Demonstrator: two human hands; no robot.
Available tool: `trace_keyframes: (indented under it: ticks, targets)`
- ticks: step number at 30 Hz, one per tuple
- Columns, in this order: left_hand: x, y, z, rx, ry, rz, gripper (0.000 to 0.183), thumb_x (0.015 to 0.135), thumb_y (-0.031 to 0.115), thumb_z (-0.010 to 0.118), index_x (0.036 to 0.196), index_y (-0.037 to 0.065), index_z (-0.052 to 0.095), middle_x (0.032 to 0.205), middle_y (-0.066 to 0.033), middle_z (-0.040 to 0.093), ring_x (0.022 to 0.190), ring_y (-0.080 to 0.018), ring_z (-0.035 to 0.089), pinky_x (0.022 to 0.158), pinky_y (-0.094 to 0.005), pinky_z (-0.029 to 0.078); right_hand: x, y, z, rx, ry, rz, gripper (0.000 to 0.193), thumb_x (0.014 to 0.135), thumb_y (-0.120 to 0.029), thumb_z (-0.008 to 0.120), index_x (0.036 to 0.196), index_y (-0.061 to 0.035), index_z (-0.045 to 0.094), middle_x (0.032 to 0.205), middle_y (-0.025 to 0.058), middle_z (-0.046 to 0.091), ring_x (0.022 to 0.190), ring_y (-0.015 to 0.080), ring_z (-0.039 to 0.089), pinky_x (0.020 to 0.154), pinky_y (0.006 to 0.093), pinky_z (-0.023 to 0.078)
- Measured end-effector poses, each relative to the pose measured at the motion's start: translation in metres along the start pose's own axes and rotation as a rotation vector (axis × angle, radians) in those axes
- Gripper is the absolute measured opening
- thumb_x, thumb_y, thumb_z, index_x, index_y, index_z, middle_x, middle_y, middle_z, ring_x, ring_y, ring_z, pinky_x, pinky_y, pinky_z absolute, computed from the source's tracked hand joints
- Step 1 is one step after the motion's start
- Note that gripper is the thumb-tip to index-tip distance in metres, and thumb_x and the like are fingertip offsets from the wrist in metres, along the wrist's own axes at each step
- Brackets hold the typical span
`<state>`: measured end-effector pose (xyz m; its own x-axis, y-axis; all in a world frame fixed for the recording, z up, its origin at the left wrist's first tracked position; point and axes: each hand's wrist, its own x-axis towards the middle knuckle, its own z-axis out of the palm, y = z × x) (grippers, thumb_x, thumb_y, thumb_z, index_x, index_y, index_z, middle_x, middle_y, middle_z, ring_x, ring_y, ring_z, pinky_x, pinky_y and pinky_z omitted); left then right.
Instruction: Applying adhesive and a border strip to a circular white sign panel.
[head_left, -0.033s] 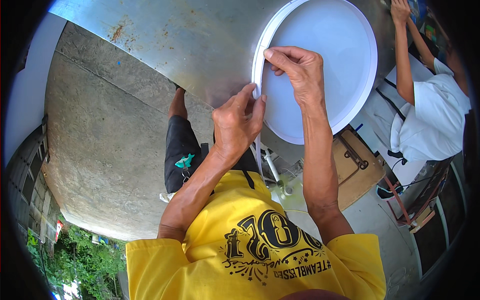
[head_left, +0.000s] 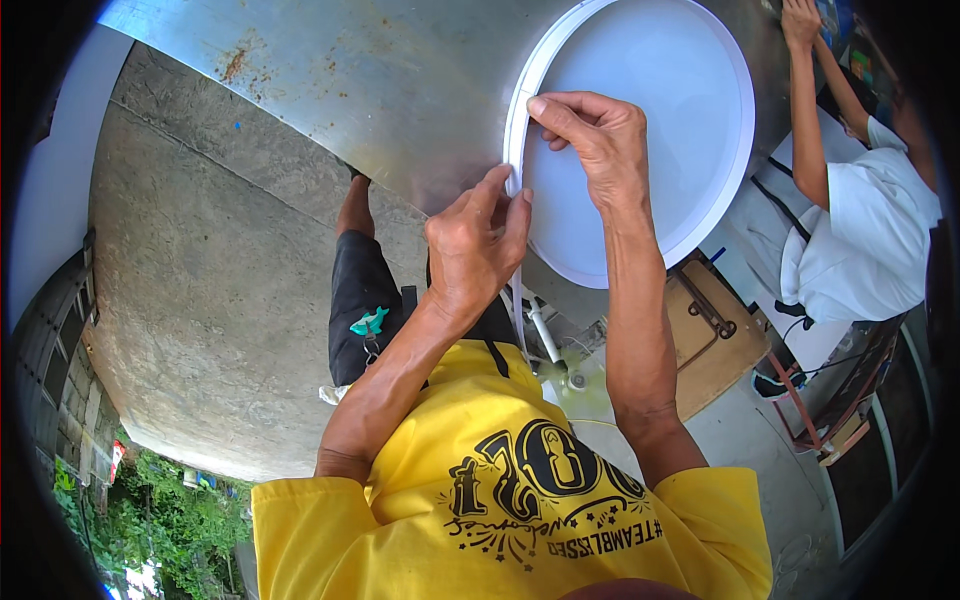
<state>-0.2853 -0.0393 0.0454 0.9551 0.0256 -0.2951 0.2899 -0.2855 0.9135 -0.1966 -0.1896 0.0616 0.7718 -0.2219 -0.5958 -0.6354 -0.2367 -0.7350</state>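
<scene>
A large round white shallow piece [head_left: 640, 150] with a raised rim, like a tray or a sign face, rests on the metal table. Along its left side runs a narrow white strip [head_left: 517, 127], whose loose tail hangs below my left hand toward my waist. My left hand [head_left: 475, 240] is closed, pinching the strip against the rim's lower left between thumb and index finger. Higher up the same edge, my right hand [head_left: 595, 135] pinches the rim and strip between thumb and curled fingers. My right wrist crosses over the round piece's lower part.
The metal table [head_left: 330, 90] has rust spots and a slanting near edge. At the right, a person in a white shirt [head_left: 865, 240] has hands on the table. A brown board [head_left: 720, 350] with a metal handle lies below the table's right side. Concrete floor [head_left: 230, 260] spreads at left.
</scene>
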Motion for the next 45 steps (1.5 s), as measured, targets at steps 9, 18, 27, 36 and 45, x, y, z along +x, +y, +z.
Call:
trace_keyframes:
  ticks: [9,18,27,36,45]
  targets:
    - [-0.001,-0.003,0.007,-0.039,0.017,-0.033,0.031,0.089,0.005,0.078,0.118,-0.004,0.073,0.078,-0.0141,0.076,0.067,-0.0154,0.075,0.062,-0.028,0.06,0.0,0.0,0.002,-0.007,0.0,-0.008,0.027,0.084,-0.021,0.088,0.097,0.001,0.082,0.076,0.0069,0.074,0.067,0.0125,0.064,0.066,0.0278,0.052]
    - [-0.002,-0.006,0.009,-0.033,0.052,0.005,0.033,0.088,0.003,0.079,0.12,-0.005,0.073,0.082,-0.0146,0.077,0.069,-0.0149,0.075,0.062,-0.0283,0.061,0.001,0.001,0.002,-0.004,0.004,-0.005,0.026,0.085,-0.021,0.087,0.097,0.0014,0.082,0.076,0.0071,0.074,0.067,0.0124,0.064,0.066,0.0277,0.052]
    - [-0.006,-0.005,0.013,-0.002,0.078,0.016,0.031,0.088,0.002,0.078,0.118,-0.003,0.074,0.087,-0.0149,0.077,0.072,-0.0171,0.076,0.063,-0.0289,0.061,0.0,0.001,0.001,0.008,-0.007,-0.014,0.026,0.085,-0.02,0.087,0.097,0.0018,0.081,0.076,0.0073,0.074,0.067,0.0123,0.064,0.066,0.0274,0.053]
    - [-0.004,-0.005,0.014,0.0,0.116,0.043,0.034,0.086,0.001,0.079,0.12,-0.003,0.073,0.084,-0.0127,0.075,0.072,-0.0165,0.076,0.065,-0.029,0.062,-0.001,0.002,0.001,-0.005,0.0,-0.014,0.025,0.086,-0.02,0.086,0.097,0.0019,0.081,0.077,0.0074,0.074,0.067,0.0123,0.064,0.066,0.0274,0.053]
    - [0.001,-0.005,0.012,0.018,0.066,-0.004,0.035,0.086,0.003,0.08,0.12,-0.003,0.073,0.087,-0.0121,0.074,0.071,-0.0155,0.075,0.063,-0.0273,0.062,0.0,0.001,0.001,0.001,-0.002,-0.024,0.026,0.085,-0.021,0.087,0.097,0.002,0.081,0.077,0.0079,0.074,0.068,0.0127,0.065,0.066,0.0276,0.053]
